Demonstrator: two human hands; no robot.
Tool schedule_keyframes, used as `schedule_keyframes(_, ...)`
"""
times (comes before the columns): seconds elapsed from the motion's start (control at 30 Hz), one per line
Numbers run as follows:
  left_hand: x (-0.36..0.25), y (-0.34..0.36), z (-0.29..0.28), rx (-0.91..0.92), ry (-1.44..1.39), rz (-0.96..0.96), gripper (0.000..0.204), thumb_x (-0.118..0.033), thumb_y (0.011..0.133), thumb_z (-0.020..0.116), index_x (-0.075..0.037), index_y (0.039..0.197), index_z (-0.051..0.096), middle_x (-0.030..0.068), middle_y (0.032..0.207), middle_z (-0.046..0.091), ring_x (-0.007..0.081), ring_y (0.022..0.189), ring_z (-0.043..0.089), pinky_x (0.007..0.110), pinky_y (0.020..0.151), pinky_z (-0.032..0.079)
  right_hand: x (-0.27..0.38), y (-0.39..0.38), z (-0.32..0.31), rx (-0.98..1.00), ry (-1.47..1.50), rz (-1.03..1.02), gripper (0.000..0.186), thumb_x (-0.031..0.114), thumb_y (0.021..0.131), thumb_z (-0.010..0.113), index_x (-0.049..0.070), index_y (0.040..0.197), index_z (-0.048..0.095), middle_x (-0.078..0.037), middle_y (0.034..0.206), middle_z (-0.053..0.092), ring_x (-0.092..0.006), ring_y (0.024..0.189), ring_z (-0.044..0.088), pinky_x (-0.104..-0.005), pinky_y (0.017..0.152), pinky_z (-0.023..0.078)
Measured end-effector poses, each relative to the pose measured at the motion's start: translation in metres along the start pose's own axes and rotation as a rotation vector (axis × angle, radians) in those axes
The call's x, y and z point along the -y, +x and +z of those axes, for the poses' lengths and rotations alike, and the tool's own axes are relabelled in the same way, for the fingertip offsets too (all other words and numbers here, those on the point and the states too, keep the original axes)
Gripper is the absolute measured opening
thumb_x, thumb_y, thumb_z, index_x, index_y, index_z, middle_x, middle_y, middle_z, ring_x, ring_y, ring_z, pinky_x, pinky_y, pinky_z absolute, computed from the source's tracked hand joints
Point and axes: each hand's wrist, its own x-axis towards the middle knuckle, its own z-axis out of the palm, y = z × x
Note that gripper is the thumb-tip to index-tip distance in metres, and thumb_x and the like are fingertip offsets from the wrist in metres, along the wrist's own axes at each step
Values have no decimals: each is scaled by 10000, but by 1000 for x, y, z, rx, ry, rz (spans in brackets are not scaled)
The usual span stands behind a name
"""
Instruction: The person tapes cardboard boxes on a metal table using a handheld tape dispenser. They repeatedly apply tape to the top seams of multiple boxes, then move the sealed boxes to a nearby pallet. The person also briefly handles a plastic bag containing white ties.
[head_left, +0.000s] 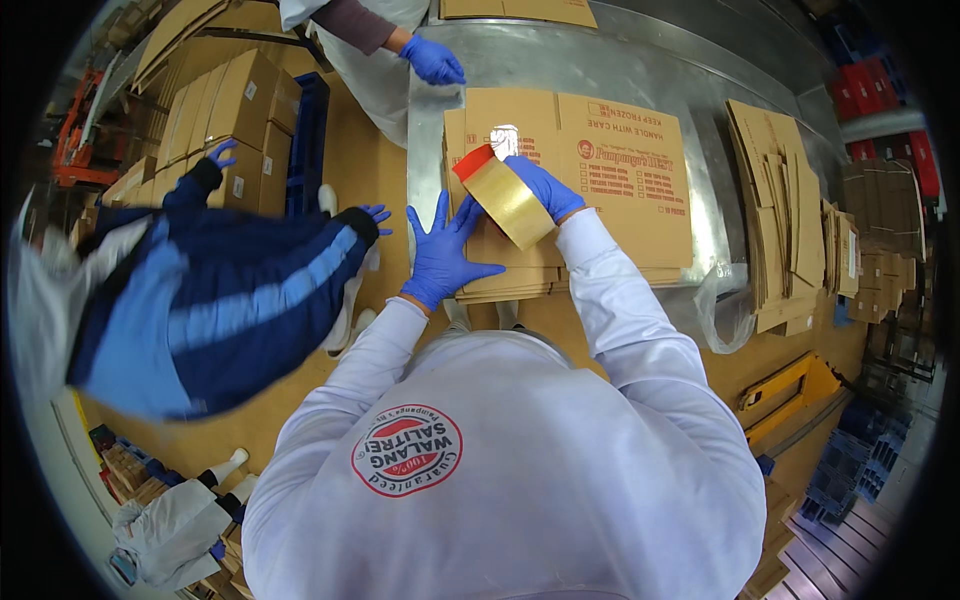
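Observation:
My right hand (545, 190), in a blue glove, is closed around a tape dispenser (510, 203) with a wide roll of shiny tan tape and a red part at its upper left. The dispenser is over a stack of flattened cardboard boxes (635, 235) with red print; its contact with them is hard to make out. A small white piece (505, 140) shows just beyond it. My left hand (440, 255), also blue-gloved, spreads its fingers over the left edge of the stack, its fingertips close to the tape roll. Nothing is in that hand.
A metal table (650, 85) carries the stack. More flattened cardboard (770, 200) leans at the right, beside a clear plastic bag (725, 310). Across the table's left corner reaches a co-worker's gloved hand (433, 62). Another person in a blue jacket (240, 310) is close on my left, before stacked boxes (225, 120).

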Motion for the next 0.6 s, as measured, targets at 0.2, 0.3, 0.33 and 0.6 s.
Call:
schedule_keyframes(0.2,20,40,14,-117,-29,18,1112,-725,669,694,-84,1507,345,73,1574,333,358,1490,156,720,1087,-107,33,-71,15,-205,-651,-661,253,124,914,615,40,1153,633,-96,1158,659,-224,1043,640,-370,937,500)
schedule_keyframes(0.3,30,108,3,-299,-200,-118,951,-633,769,677,-90,1491,379,89,1567,344,357,1489,164,713,1093,-86,26,-73,1,-422,-324,-669,196,87,883,665,51,1075,681,-59,1065,668,-178,968,631,-332,889,503)
schedule_keyframes(0.33,36,122,1,-464,-377,-157,857,-593,818,659,-121,1486,403,97,1570,338,358,1490,161,708,1098,-74,30,-66,-4,-464,-287,-633,204,112,881,682,46,1073,685,-42,1027,676,-148,953,626,-304,869,505)
schedule_keyframes(0.6,61,108,48,-244,-786,-490,447,-492,992,470,-443,1436,449,130,1639,112,427,1494,46,738,1065,-72,21,6,33,-404,-628,-932,415,79,708,849,46,1092,694,-113,1087,664,-205,994,653,-330,902,525)
